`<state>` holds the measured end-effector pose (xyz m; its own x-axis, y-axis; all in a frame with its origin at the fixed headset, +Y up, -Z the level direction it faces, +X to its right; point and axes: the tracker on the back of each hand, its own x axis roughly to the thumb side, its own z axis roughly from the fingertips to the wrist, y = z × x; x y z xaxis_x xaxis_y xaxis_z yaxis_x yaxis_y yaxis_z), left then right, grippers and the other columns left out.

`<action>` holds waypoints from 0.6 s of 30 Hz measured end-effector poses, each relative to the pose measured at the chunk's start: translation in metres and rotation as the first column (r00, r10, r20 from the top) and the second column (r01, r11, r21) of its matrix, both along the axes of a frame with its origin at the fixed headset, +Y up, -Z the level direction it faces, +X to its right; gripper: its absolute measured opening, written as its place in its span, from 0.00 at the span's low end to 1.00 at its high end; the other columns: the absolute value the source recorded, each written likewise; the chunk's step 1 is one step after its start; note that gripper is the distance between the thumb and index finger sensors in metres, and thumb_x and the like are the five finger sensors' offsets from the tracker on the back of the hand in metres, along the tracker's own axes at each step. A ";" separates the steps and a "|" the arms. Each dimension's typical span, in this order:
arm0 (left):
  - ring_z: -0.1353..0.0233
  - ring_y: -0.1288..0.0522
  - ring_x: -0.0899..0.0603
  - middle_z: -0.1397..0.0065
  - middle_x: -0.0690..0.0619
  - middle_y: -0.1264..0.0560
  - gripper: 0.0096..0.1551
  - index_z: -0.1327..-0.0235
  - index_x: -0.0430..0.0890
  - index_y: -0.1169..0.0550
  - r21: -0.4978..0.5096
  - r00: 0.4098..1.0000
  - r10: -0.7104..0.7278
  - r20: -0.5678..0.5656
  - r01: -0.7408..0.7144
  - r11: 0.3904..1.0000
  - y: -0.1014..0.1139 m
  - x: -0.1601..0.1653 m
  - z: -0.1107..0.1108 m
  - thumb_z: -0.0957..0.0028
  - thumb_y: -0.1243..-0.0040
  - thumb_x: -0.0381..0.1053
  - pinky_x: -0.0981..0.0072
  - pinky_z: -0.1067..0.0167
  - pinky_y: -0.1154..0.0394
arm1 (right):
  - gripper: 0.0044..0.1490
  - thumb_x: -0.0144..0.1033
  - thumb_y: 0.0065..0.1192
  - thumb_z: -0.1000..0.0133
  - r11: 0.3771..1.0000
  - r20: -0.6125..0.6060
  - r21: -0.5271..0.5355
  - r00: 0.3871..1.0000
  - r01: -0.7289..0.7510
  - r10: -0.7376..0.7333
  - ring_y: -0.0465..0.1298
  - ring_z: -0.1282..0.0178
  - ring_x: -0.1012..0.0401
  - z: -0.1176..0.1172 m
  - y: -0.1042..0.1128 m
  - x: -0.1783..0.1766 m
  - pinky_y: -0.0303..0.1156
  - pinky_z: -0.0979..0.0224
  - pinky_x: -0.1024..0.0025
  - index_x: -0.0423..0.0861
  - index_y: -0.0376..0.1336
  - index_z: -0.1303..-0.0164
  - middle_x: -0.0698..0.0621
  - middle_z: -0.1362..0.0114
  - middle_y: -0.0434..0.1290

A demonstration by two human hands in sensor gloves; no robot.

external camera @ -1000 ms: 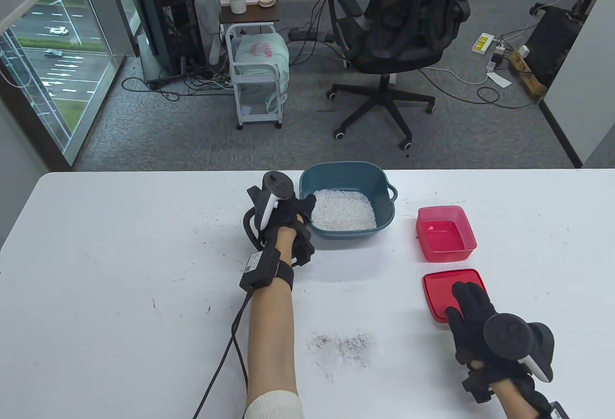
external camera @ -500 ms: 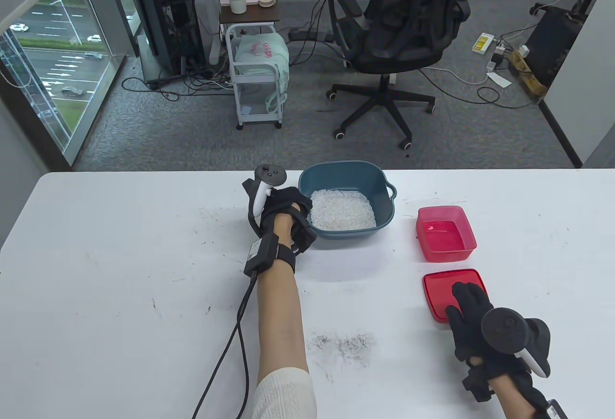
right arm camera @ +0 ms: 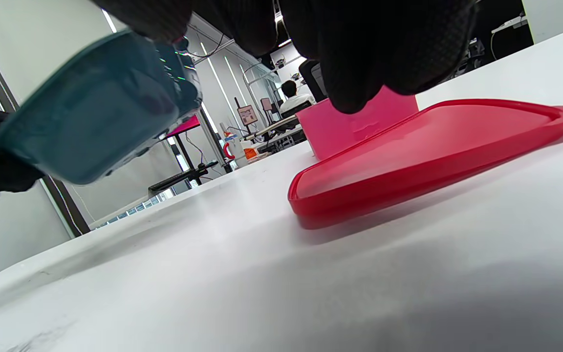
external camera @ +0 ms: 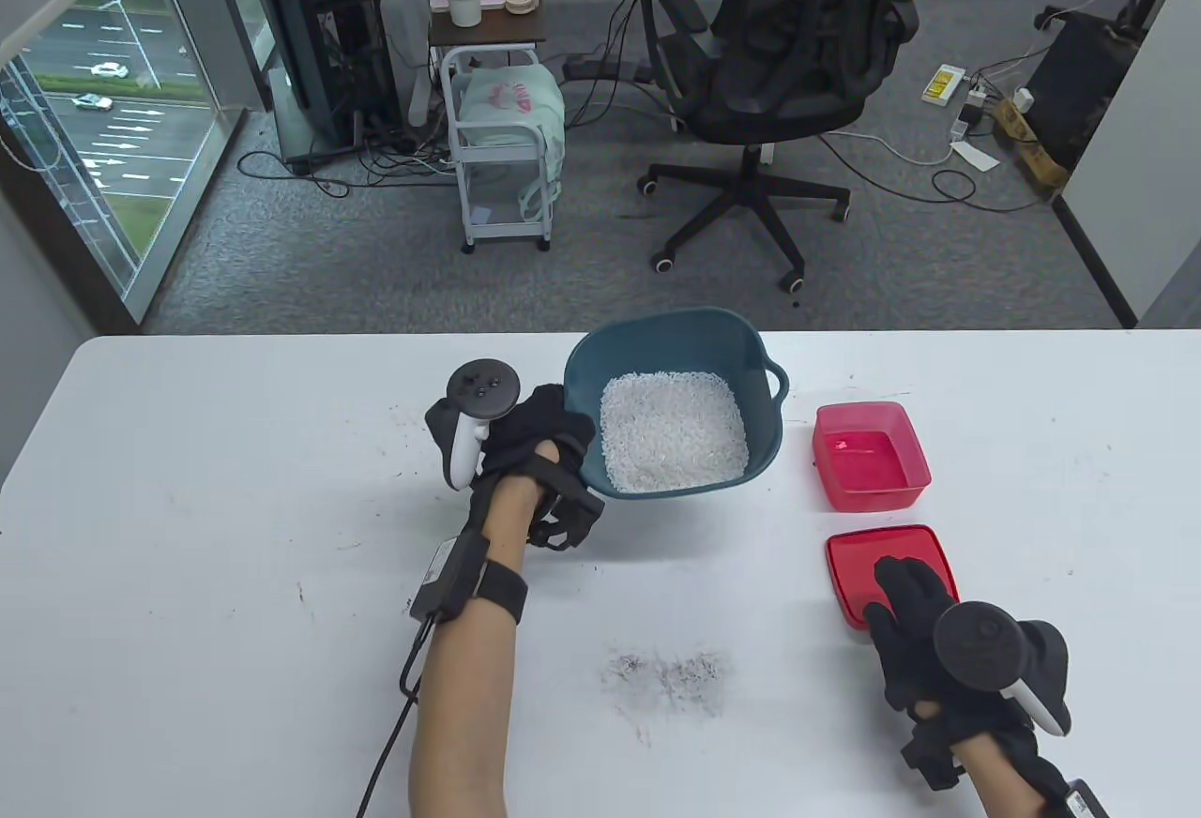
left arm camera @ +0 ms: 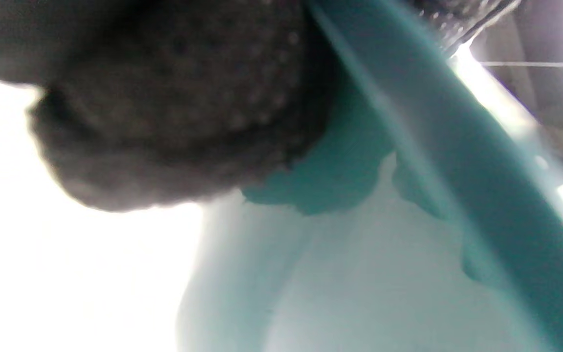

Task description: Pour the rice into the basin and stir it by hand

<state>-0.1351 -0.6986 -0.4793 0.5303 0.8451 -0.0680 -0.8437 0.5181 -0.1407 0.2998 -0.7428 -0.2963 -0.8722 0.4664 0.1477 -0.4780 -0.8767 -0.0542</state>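
Observation:
A blue basin (external camera: 762, 429) holding white rice (external camera: 671, 433) hangs above the table, tilted toward me. My left hand (external camera: 549, 438) grips its left rim; in the left wrist view a gloved finger (left arm camera: 164, 98) presses against the blue basin wall (left arm camera: 457, 171). A pink tub (external camera: 921, 462) stands on the table to the right of the basin. In front of it lies its red lid (external camera: 849, 565), and my right hand (external camera: 912, 607) rests flat on the lid's near part. In the right wrist view the fingers (right arm camera: 374, 49) hover over the red lid (right arm camera: 423, 146), with the raised basin (right arm camera: 96, 112) at left.
Dark smudges (external camera: 671, 673) mark the white table (external camera: 235, 527) near its front middle. Beyond the far edge are an office chair (external camera: 788, 58) and a small white cart (external camera: 502, 152) on the floor.
My left hand has lifted the blue basin off the table and drawn it toward me and slightly left, tilting it. The right hand stays on the red lid.

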 end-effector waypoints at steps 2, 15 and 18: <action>0.83 0.10 0.48 0.41 0.33 0.21 0.39 0.30 0.32 0.31 0.009 1.000 -0.017 0.021 0.017 1.000 0.002 -0.002 0.031 0.52 0.31 0.44 0.67 0.90 0.12 | 0.40 0.46 0.61 0.53 1.000 0.004 -0.003 1.000 0.013 -0.013 0.79 0.43 0.36 -0.001 0.000 0.002 0.75 0.44 0.37 0.38 0.64 0.33 0.31 0.29 0.64; 0.85 0.11 0.47 0.34 0.26 0.26 0.41 0.28 0.29 0.36 -0.094 0.990 0.047 0.132 -0.035 0.995 -0.064 0.005 0.129 0.52 0.33 0.41 0.68 0.92 0.12 | 0.40 0.46 0.60 0.53 0.997 0.025 -0.062 0.998 0.051 -0.050 0.79 0.43 0.35 -0.006 -0.011 0.003 0.75 0.44 0.37 0.38 0.64 0.33 0.30 0.29 0.64; 0.85 0.11 0.47 0.34 0.26 0.27 0.42 0.27 0.29 0.36 -0.113 0.989 0.050 0.142 -0.034 0.993 -0.071 0.005 0.133 0.52 0.33 0.42 0.68 0.92 0.12 | 0.41 0.46 0.60 0.53 0.997 0.029 -0.061 0.998 0.049 -0.048 0.79 0.43 0.35 -0.006 -0.010 0.002 0.75 0.44 0.37 0.38 0.64 0.33 0.30 0.29 0.64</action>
<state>-0.1298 -0.7699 -0.3461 0.5052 0.8586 -0.0872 -0.8312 0.4569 -0.3166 0.3023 -0.7529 -0.3021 -0.8517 0.5157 0.0934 -0.5191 -0.8546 -0.0143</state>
